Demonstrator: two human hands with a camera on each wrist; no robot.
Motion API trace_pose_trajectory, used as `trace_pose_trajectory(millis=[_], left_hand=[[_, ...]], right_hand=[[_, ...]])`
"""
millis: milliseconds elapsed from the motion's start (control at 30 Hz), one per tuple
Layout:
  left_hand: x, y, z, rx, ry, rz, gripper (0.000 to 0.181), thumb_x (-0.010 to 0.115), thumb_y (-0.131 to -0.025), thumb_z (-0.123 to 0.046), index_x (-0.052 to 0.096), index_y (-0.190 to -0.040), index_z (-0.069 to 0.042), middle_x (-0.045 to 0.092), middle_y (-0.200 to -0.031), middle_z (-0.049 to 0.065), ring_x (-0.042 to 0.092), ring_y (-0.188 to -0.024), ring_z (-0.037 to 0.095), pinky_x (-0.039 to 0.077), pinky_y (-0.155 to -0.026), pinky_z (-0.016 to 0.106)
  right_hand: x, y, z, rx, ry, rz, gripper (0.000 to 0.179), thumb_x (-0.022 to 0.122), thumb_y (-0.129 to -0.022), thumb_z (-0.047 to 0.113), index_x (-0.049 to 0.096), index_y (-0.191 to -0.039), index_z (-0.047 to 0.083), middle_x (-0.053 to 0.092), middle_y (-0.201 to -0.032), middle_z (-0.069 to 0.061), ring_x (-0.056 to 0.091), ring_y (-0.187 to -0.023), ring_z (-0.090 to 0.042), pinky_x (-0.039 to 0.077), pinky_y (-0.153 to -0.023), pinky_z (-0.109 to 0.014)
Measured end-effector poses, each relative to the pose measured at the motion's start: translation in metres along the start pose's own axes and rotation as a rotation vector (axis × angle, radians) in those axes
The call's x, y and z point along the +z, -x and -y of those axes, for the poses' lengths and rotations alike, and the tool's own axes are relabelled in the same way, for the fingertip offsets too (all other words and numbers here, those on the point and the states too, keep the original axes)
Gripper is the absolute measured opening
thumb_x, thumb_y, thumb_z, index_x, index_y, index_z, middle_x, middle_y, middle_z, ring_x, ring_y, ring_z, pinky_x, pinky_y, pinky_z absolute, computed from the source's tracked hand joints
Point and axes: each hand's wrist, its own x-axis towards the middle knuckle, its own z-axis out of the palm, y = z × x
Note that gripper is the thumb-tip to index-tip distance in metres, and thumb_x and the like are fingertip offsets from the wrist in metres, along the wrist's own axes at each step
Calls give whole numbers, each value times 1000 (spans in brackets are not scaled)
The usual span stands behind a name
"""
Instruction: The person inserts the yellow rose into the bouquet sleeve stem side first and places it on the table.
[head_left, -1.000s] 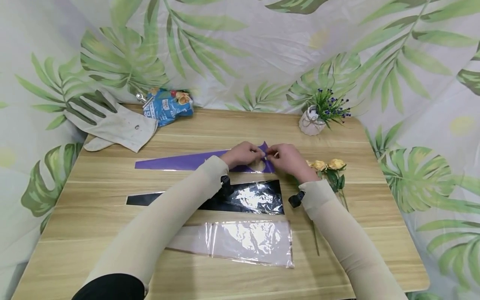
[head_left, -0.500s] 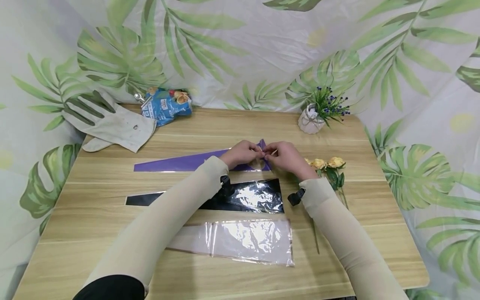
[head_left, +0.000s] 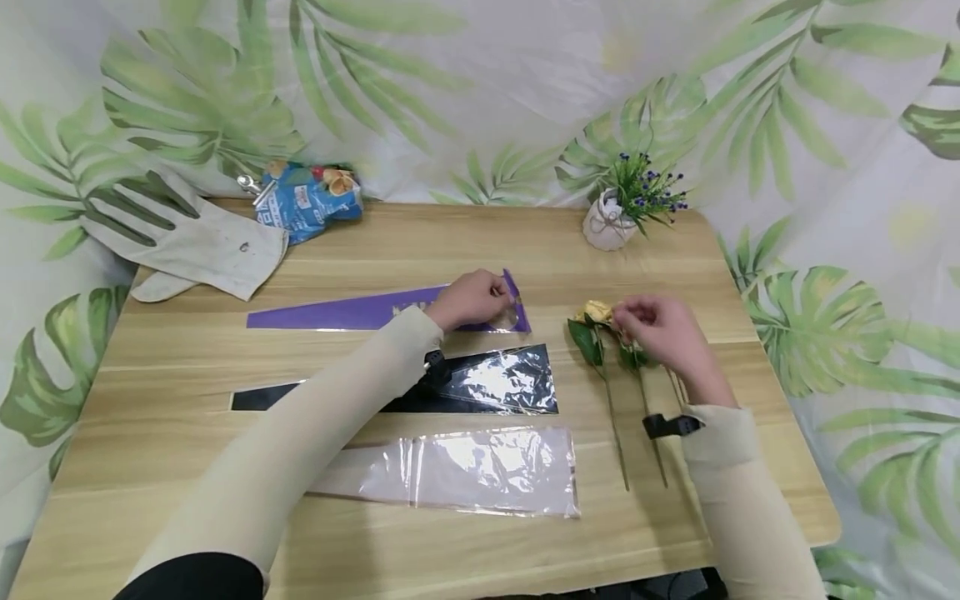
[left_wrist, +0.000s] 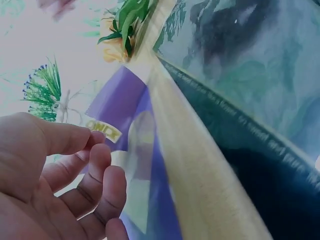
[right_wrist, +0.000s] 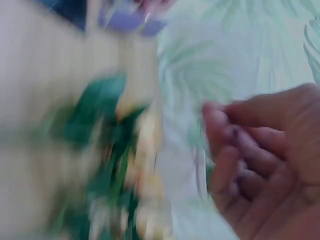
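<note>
My left hand (head_left: pixel 474 297) pinches the wide end of a purple flower sleeve (head_left: pixel 337 312) lying on the table; its thumb and forefinger meet at the film's edge in the left wrist view. The sleeve's end stands up a little at its right side. Over the yellow roses (head_left: pixel 597 312) at the right hovers my right hand (head_left: pixel 667 329), its fingers loosely curled and holding nothing. In the right wrist view the roses (right_wrist: pixel 147 185) are blurred, beside that hand. Their green stems point toward the table's front edge.
Nearer than the purple sleeve lie a black flower sleeve (head_left: pixel 510 375) and a pale, shiny sleeve (head_left: pixel 495 467). A small potted plant (head_left: pixel 609 221) stands at the back right. White work gloves (head_left: pixel 232 250) and a blue packet (head_left: pixel 307 200) sit at the back left.
My right hand has left the purple sleeve and moved right, over the roses. My left hand has stayed at the sleeve's wide end. The head view has shifted slightly.
</note>
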Motion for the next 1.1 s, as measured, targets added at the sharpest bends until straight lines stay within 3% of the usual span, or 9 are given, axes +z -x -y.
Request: trace_pose_trajectory(millis=[100, 167, 367, 533, 733, 867, 967, 1033, 1100], left_hand=[[-9, 3, 2, -11, -16, -13, 23, 60, -101, -24, 74, -102, -6, 69, -101, 4, 58, -83, 21, 47, -76, 35], [-11, 3, 6, -23, 1, -16, 22, 60, -101, -22, 73, -102, -4, 69, -102, 5, 58, -84, 21, 46, -77, 36], [0, -2, 7, 19, 19, 15, 23, 58, -103, -21, 70, -99, -2, 68, -99, 8, 59, -86, 23, 48, -80, 37], [10, -7, -1, 32, 26, 42, 25, 57, -104, -23, 70, -101, -2, 67, -98, 7, 59, -86, 23, 48, -81, 38], [6, -5, -1, 8, 48, 15, 23, 58, -104, -21, 69, -99, -2, 66, -96, 7, 59, -84, 22, 48, -80, 38], [7, -4, 2, 17, 45, 13, 23, 58, -103, -21, 69, -97, -2, 67, -96, 7, 59, -84, 22, 48, -79, 37], [9, -4, 0, 28, 48, 20, 23, 58, -103, -22, 69, -99, -1, 67, -97, 8, 58, -85, 23, 48, -80, 38], [9, -4, -1, 29, 59, 23, 24, 59, -103, -22, 70, -99, -1, 66, -96, 8, 58, -84, 23, 48, -80, 38], [10, -4, -2, 17, 79, 26, 24, 59, -103, -22, 70, -100, -1, 66, -95, 8, 58, -83, 22, 48, -80, 38]], right_hand=[[0, 8, -7, -8, 94, 115, 26, 64, -102, 16, 70, -117, -5, 74, -95, -16, 70, -78, -35, 55, -62, -33], [6, 4, -8, -19, 136, 155, 27, 65, -101, 14, 71, -118, -5, 74, -94, -16, 71, -75, -33, 56, -63, -35], [24, -17, -15, 12, 306, 150, 27, 67, -98, 16, 73, -116, -4, 75, -94, -12, 70, -77, -24, 55, -72, -41], [28, -15, -26, 98, 261, 167, 32, 67, -98, 19, 70, -121, -4, 74, -92, -11, 68, -79, -24, 53, -74, -41], [31, -19, -26, 90, 181, 170, 37, 70, -96, 20, 68, -125, -2, 73, -101, -12, 67, -83, -23, 52, -76, -39], [29, -18, -24, 159, -62, 198, 38, 70, -96, 15, 65, -128, -4, 73, -98, -14, 66, -78, -21, 54, -70, -35], [18, -9, -18, 192, -367, 156, 34, 72, -95, 11, 66, -125, -3, 71, -98, -13, 65, -76, -19, 56, -68, -31], [9, -5, -12, 159, -621, 76, 26, 73, -93, 6, 68, -117, -2, 70, -100, -11, 65, -77, -17, 57, -69, -29], [4, -3, -5, 59, -876, -67, 18, 75, -90, 0, 69, -107, -3, 70, -102, -10, 67, -78, -17, 58, -69, -28]])
